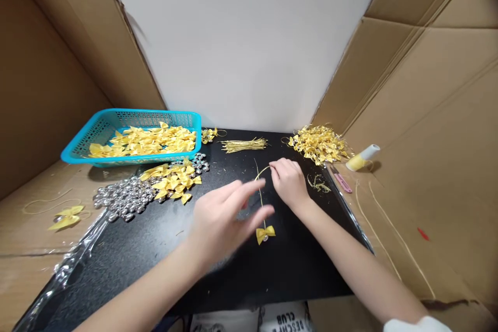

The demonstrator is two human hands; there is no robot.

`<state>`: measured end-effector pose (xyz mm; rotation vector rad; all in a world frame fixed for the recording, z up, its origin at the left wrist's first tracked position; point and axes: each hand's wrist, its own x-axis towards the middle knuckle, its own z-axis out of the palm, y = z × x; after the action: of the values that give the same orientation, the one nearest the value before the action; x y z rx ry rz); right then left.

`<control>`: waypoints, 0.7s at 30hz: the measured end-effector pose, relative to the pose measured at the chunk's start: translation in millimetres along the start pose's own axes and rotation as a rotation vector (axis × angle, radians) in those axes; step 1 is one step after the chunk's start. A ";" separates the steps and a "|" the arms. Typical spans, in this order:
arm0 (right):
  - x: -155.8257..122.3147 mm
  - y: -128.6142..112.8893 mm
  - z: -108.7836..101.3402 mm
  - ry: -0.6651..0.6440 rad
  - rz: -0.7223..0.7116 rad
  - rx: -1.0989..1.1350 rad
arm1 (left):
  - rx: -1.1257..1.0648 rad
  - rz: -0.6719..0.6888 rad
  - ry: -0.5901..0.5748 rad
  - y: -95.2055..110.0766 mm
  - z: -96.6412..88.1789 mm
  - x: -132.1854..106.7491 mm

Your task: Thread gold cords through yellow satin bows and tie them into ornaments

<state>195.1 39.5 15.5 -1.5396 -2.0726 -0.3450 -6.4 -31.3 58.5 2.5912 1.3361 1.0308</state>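
Observation:
My right hand pinches the upper end of a thin gold cord over the black mat. The cord runs down to a small yellow ribbon bow with a silver bell, lying on the mat. My left hand hovers just left of the cord with its fingers spread and holds nothing; it is slightly blurred by motion.
A teal basket of yellow bows stands at the back left. Loose bows and silver bells lie in front of it. A bundle of gold cords, a pile of finished bows, pink snips and a thread spool lie at the back right. Cardboard walls enclose both sides.

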 end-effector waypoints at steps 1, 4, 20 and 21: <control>-8.5 -4.0 -1.6 0.012 -0.006 0.008 | 0.106 -0.063 -0.067 -0.5 7.3 7.5; -26.9 -12.0 -3.7 0.074 -0.024 0.035 | 0.312 -0.243 -0.291 -3.6 26.8 27.1; -44.3 -19.9 4.9 0.041 0.237 0.384 | 0.251 -0.255 -0.287 -25.7 56.5 18.7; -44.4 -19.2 4.4 0.046 0.233 0.376 | 0.297 -0.215 -0.254 -25.0 55.9 18.0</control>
<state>185.1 -0.3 -10.7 -1.5005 -1.7736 0.0911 15.6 11.5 16.5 2.5805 1.7596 0.4843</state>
